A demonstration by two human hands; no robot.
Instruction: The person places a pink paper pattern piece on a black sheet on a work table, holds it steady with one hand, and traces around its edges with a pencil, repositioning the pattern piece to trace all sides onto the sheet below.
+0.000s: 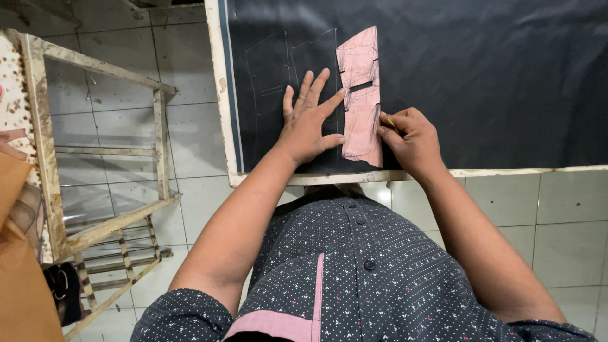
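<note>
L hand (308,123), fingers spread flat, pins pink cardboard pattern piece (360,95) on black cloth (494,76); its long axis runs away from body. R hand (411,136), pinching thin yellow marker (389,120), touches its right edge.

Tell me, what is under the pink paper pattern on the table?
Black fabric lies under the pink pattern, with chalk outlines beside it. The left hand presses the pattern flat. The fabric directly beneath is covered.

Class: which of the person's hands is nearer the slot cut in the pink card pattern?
Left. The left hand presses fingertips beside the slot in the pink card pattern; the right hand sits lower.
</note>
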